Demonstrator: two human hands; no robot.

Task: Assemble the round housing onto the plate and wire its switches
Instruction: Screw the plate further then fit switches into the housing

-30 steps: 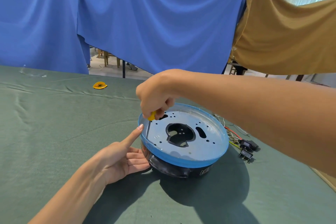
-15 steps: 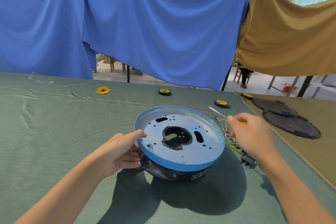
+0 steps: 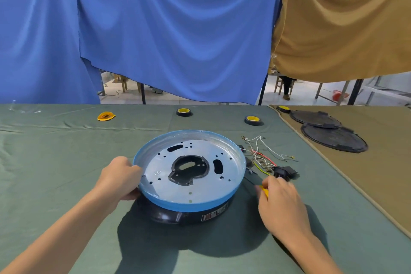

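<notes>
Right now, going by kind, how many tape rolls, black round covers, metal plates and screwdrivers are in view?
Tape rolls: 3
Black round covers: 2
Blue-rimmed metal plate: 1
Screwdriver: 1
Total: 7

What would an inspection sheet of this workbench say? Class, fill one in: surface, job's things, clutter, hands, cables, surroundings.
Surface: green cloth over the table, tan cloth on the right.
Job's things: metal plate with a blue rim lying on the black housing; black switches on the cloth to its right.
Clutter: tape rolls, orange scrap, two dark round covers.
Hands: left hand grips the plate's rim; right hand holds a yellow-handled tool.
Cables: loose wires beside the plate, leading to the switches.
Surroundings: blue sheet and brown sheet hung behind.
</notes>
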